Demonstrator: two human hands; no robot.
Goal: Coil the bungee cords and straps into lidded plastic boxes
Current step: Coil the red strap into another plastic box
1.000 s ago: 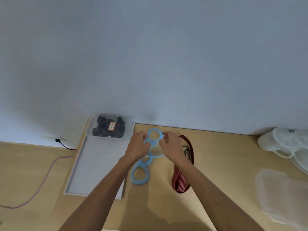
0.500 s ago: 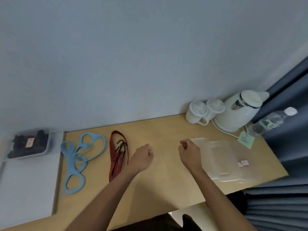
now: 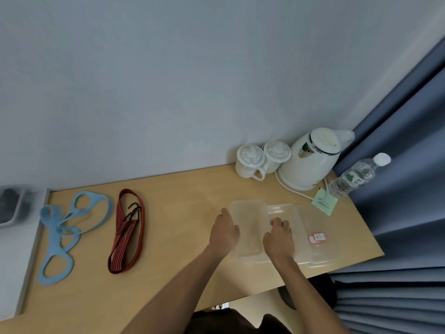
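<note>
Gripping one clear box [image 3: 249,227], left hand [image 3: 224,233], right hand [image 3: 279,238], two straps [image 3: 115,255] apart

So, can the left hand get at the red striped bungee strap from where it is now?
Probably yes. Only bare desk lies between the left hand and the red striped bungee strap. But that hand grips the clear plastic box, so it must let go first.

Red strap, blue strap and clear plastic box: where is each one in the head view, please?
red strap [image 3: 121,249], head view, on its lower striped band.
blue strap [image 3: 48,215], head view, on its wide upper left part.
clear plastic box [image 3: 250,220], head view, on its see-through bottom.
</note>
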